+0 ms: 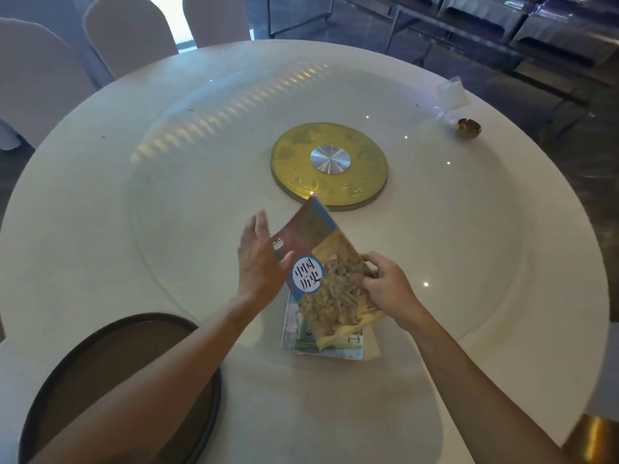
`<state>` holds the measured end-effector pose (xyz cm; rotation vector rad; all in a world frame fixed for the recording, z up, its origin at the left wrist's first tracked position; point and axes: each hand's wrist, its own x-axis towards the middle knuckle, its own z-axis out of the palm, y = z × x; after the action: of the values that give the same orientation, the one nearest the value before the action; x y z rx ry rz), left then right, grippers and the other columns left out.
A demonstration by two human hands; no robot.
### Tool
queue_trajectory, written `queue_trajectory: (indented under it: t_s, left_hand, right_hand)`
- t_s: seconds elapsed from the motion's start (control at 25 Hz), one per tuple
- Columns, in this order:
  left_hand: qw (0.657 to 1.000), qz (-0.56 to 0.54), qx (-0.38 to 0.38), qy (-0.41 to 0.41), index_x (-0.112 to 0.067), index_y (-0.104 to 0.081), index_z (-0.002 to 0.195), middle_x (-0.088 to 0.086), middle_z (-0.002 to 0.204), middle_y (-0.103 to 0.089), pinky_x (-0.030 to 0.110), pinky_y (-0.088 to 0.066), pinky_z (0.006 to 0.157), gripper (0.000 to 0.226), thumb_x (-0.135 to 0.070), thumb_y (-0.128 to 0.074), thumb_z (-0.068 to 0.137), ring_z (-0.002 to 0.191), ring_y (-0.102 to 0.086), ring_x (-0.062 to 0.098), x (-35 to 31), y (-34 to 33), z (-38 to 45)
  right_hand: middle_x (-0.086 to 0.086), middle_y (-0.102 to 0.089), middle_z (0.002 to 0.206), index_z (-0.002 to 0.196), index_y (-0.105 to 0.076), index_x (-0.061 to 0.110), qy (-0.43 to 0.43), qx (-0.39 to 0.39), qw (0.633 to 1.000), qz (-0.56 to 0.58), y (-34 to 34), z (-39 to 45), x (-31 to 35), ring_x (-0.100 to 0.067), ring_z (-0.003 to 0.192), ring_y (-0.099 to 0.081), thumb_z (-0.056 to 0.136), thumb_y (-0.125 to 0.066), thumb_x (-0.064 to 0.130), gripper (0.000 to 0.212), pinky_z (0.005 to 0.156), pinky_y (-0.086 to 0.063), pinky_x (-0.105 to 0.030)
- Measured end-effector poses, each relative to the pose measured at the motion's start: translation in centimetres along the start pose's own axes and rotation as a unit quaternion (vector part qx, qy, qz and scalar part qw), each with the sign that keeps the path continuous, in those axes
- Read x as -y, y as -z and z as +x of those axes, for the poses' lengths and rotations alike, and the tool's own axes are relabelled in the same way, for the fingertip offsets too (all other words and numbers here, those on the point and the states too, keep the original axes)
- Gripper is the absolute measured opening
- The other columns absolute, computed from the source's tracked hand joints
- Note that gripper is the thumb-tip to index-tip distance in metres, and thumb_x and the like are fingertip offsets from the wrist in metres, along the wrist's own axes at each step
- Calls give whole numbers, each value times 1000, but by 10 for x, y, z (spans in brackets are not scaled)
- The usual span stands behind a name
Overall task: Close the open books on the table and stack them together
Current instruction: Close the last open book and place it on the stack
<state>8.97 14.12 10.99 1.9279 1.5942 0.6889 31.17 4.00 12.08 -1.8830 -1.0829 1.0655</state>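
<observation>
A closed history textbook with a blue round label and a tan picture cover is tilted above the table, its far end raised toward the centre. My right hand grips its right edge. My left hand is spread flat against its left edge, fingers apart. Beneath it a second closed book with a pale green-white cover lies flat on the round white table, mostly covered by the upper book.
A yellow turntable hub with a silver disc sits at the table's centre, just beyond the books. A dark round tray lies at the near left. A small brass bowl and a clear bag sit at the far right rim. White-covered chairs stand behind.
</observation>
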Motion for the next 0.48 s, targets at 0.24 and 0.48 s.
queue_trajectory:
  t_s: [0.24,0.48]
  left_hand:
    - [860,-343,239,291,-1,-58,137,17,116,-72,44,-62,85,45,-22,-66,97,102,-73,30,23,-21,-17]
    - [899,-288,188,271,-11,-63,133,7,95,-72,42,-63,79,34,-9,-59,100,88,-70,20,24,-49,-26]
  right_hand:
    - [-8,-82,100,117,-71,20,-88,-34,969,227,-1,-6,-34,-28,82,-79,96,-66,3,27,64,-65,-44]
    - [-9,-81,98,113,-73,16,-158,-33,966,200,-17,-6,-73,-25,76,-76,96,-65,9,20,59,-63,-41]
